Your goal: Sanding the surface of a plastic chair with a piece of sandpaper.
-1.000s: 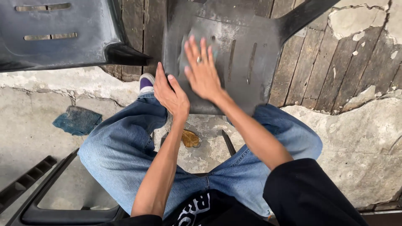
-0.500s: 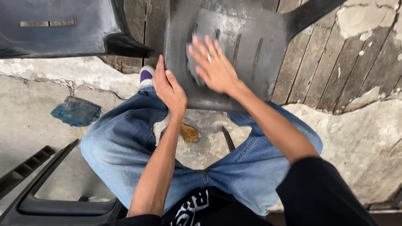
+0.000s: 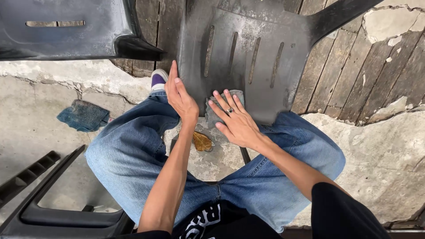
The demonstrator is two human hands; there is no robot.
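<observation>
Chair seat (image 3: 248,57) being wiped with a cloth (image 3: 212,116).
Cloth is pressed under the flat, open right hand (image 3: 234,121); seat edge is steadied by the open left hand (image 3: 181,97); unwiped areas likely call for the next stroke.

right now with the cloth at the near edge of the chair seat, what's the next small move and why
Probably push the right hand and the grey cloth under it away along the dark plastic chair seat, toward the slots. The cloth sits at the seat's near edge, pale dusty patches show farther up, and the left hand braces the seat's side edge.
</observation>
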